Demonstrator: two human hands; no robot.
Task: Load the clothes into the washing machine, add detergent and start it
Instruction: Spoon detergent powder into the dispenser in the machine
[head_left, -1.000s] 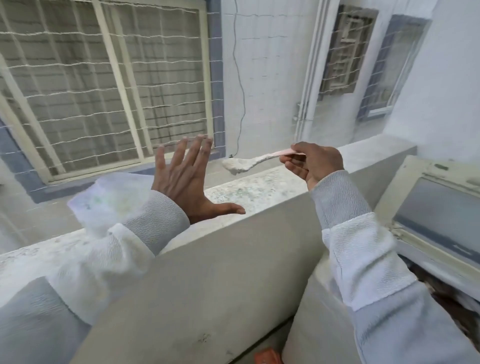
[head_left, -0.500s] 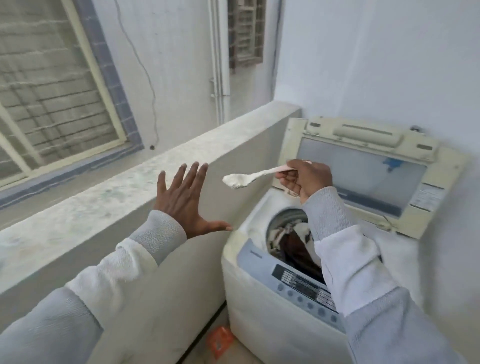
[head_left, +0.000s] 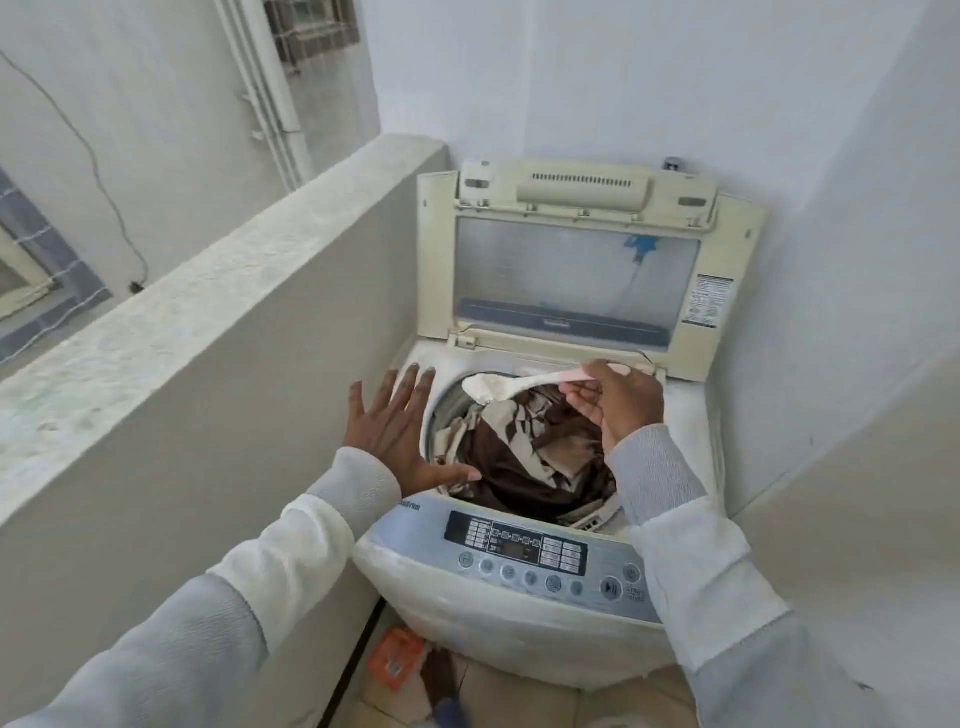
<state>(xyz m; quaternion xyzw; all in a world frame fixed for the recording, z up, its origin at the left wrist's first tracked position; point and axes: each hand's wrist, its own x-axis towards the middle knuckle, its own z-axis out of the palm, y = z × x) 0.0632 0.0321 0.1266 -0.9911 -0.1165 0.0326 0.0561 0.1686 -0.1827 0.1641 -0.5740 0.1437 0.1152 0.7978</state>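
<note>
A top-loading washing machine stands in the corner with its lid raised. Brown and cream clothes fill the drum. My right hand pinches the pink handle of a spoon heaped with white detergent powder, held level over the back left of the drum opening. My left hand hovers with fingers spread straight at the drum's left rim, holding nothing. The grey control panel with its buttons faces me at the front.
A low parapet wall runs close along the machine's left side. White walls close in behind and to the right. An orange packet lies on the floor at the machine's front left corner.
The view has swung from the parapet and window down to the machine. My right hand has carried the loaded spoon over the drum; my left hand, still spread, has come alongside the rim.
</note>
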